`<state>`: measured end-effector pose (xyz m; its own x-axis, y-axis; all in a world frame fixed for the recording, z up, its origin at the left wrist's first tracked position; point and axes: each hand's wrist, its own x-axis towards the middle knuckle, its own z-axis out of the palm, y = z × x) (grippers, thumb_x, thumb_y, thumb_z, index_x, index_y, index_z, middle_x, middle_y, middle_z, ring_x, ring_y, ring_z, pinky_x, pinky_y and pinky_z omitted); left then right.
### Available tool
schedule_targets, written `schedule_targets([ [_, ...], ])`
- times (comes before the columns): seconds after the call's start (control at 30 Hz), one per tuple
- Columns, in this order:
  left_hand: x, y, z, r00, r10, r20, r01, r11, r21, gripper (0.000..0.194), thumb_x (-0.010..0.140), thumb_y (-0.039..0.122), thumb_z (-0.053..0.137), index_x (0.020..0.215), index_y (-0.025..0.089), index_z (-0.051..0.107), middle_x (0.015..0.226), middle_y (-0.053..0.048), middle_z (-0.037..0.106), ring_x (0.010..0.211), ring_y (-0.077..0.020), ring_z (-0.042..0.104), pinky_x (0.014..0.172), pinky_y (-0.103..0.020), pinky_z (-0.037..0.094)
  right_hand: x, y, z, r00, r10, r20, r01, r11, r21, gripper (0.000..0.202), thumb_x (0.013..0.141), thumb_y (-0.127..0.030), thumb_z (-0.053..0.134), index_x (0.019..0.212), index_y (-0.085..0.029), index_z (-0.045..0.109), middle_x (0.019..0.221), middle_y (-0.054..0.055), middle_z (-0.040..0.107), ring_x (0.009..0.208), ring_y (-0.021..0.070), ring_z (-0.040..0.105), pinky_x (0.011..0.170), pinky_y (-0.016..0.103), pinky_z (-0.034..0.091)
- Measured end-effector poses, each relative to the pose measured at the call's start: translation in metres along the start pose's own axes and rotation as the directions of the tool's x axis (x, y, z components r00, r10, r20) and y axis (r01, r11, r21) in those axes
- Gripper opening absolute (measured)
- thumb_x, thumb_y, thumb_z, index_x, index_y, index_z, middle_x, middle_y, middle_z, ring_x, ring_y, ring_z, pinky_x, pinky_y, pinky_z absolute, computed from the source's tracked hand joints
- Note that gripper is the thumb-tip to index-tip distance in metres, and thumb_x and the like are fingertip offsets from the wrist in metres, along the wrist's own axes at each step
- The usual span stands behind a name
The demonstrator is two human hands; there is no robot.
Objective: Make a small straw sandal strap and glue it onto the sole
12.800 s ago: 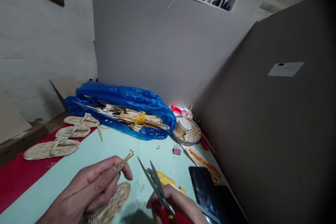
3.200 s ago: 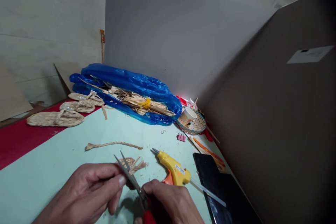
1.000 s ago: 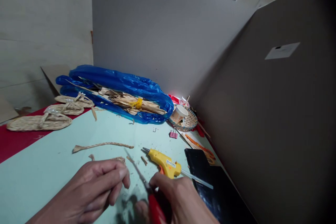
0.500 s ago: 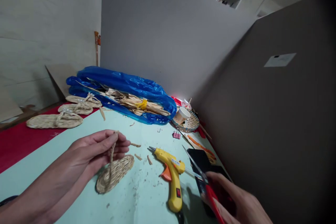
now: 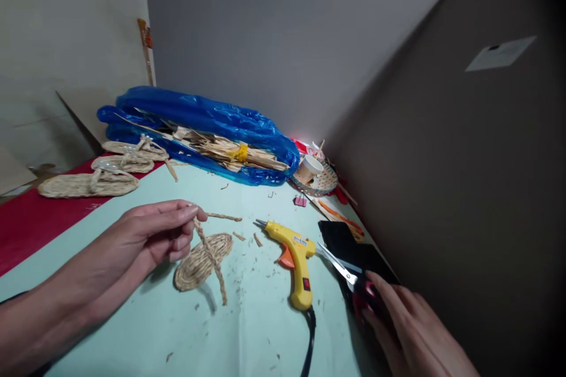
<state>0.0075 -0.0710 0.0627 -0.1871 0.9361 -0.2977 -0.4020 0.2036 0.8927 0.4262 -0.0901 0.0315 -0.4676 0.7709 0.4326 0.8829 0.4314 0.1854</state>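
Note:
My left hand (image 5: 163,232) pinches one end of a short braided straw cord (image 5: 211,256) between thumb and fingertips. The cord hangs down across a small woven straw sole (image 5: 198,265) on the table. Another thin braid (image 5: 225,217) lies just beyond my fingertips. At the lower right, my right hand (image 5: 411,318) is on the dark red handles of scissors (image 5: 342,268), low over a black flat object (image 5: 338,232); part of the grip is hidden. The blades point up and left, close to the clear glue stick at the back of the yellow glue gun (image 5: 294,247).
Several finished straw sandals (image 5: 88,185) lie on red cloth at the left. Behind is a blue plastic bag (image 5: 198,106) with dried straw (image 5: 221,150). A woven basket (image 5: 327,182) holds a paper cup (image 5: 309,168); a pink binder clip (image 5: 300,201) lies before it. A grey wall rises behind.
The view has tipped downward. My right hand has lowered the scissors toward the black object. The cord in my left hand has swung out to the right over the sole.

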Motion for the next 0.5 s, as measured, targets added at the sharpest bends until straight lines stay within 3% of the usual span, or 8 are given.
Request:
schedule_targets([
  [0.1, -0.002, 0.002, 0.003, 0.998, -0.045, 0.048, 0.044, 0.999, 0.020, 0.023, 0.061, 0.036, 0.097, 0.071, 0.023, 0.081, 0.068, 0.002, 0.061, 0.058, -0.0130, 0.048, 0.042, -0.017, 0.048, 0.026, -0.022, -0.026, 1.000, -0.015, -0.004, 0.015, 1.000, -0.011, 0.031, 0.106, -0.028, 0.048, 0.127, -0.016, 0.068, 0.090, 0.011, 0.075, 0.067, 0.0257, 0.073, 0.056, 0.037, 0.060],
  [0.13, -0.004, 0.001, 0.006, 0.995, -0.066, 0.073, 0.064, 0.998, 0.028, 0.024, 0.060, 0.036, 0.097, 0.068, 0.022, 0.079, 0.066, 0.002, 0.059, 0.057, -0.0128, 0.046, 0.042, -0.018, 0.047, 0.039, -0.034, -0.033, 0.999, -0.033, 0.017, 0.032, 0.998, 0.053, 0.031, 0.107, -0.023, 0.047, 0.131, -0.019, 0.066, 0.099, 0.011, 0.076, 0.074, 0.0253, 0.074, 0.058, 0.035, 0.059],
  [0.17, -0.005, 0.000, 0.009, 0.991, -0.089, 0.101, 0.085, 0.996, 0.038, 0.025, 0.060, 0.035, 0.097, 0.067, 0.022, 0.077, 0.065, 0.003, 0.057, 0.056, -0.0126, 0.045, 0.042, -0.018, 0.047, 0.054, -0.047, -0.038, 0.997, -0.074, 0.038, 0.066, 0.984, 0.164, 0.037, 0.108, -0.020, 0.047, 0.142, -0.020, 0.060, 0.115, 0.013, 0.075, 0.090, 0.0263, 0.075, 0.070, 0.036, 0.062],
  [0.23, -0.008, -0.005, 0.015, 0.977, -0.137, 0.166, 0.128, 0.990, 0.064, 0.026, 0.063, 0.035, 0.095, 0.066, 0.023, 0.073, 0.064, 0.003, 0.055, 0.055, -0.0126, 0.042, 0.044, -0.020, 0.048, 0.086, -0.078, -0.043, 0.980, -0.191, 0.046, 0.152, 0.885, 0.439, 0.044, 0.109, -0.012, 0.049, 0.150, -0.027, 0.053, 0.131, 0.010, 0.071, 0.105, 0.0210, 0.072, 0.084, 0.030, 0.059],
  [0.3, -0.010, -0.013, 0.018, 0.961, -0.165, 0.224, 0.147, 0.985, 0.095, 0.024, 0.070, 0.036, 0.092, 0.071, 0.023, 0.072, 0.066, 0.003, 0.055, 0.055, -0.0128, 0.042, 0.046, -0.022, 0.049, 0.114, -0.106, -0.039, 0.928, -0.372, -0.007, 0.290, 0.711, 0.640, 0.042, 0.109, -0.006, 0.051, 0.145, -0.028, 0.058, 0.133, 0.006, 0.071, 0.115, 0.0188, 0.066, 0.092, 0.028, 0.055],
  [0.37, -0.009, -0.019, 0.017, 0.949, -0.174, 0.263, 0.147, 0.982, 0.119, 0.024, 0.075, 0.039, 0.090, 0.076, 0.023, 0.072, 0.068, 0.003, 0.054, 0.055, -0.0125, 0.042, 0.047, -0.022, 0.047, 0.134, -0.126, -0.030, 0.865, -0.472, -0.170, 0.450, 0.579, 0.680, 0.028, 0.112, -0.012, 0.049, 0.130, -0.020, 0.069, 0.125, 0.007, 0.075, 0.101, 0.0196, 0.064, 0.088, 0.030, 0.054],
  [0.43, -0.008, -0.021, 0.014, 0.947, -0.176, 0.269, 0.145, 0.981, 0.132, 0.025, 0.076, 0.041, 0.089, 0.078, 0.023, 0.072, 0.067, 0.004, 0.052, 0.053, -0.0116, 0.041, 0.045, -0.021, 0.045, 0.143, -0.136, -0.021, 0.818, -0.510, -0.266, 0.541, 0.527, 0.655, 0.031, 0.115, -0.017, 0.043, 0.116, -0.014, 0.074, 0.116, 0.010, 0.077, 0.093, 0.0210, 0.061, 0.083, 0.033, 0.053],
  [0.5, -0.006, -0.018, 0.012, 0.951, -0.173, 0.256, 0.142, 0.981, 0.134, 0.026, 0.074, 0.042, 0.091, 0.075, 0.023, 0.073, 0.066, 0.004, 0.052, 0.051, -0.0106, 0.041, 0.043, -0.020, 0.042, 0.146, -0.136, -0.014, 0.804, -0.523, -0.282, 0.561, 0.512, 0.651, 0.035, 0.116, -0.018, 0.039, 0.119, -0.009, 0.074, 0.118, 0.013, 0.077, 0.097, 0.0218, 0.063, 0.086, 0.033, 0.054],
])
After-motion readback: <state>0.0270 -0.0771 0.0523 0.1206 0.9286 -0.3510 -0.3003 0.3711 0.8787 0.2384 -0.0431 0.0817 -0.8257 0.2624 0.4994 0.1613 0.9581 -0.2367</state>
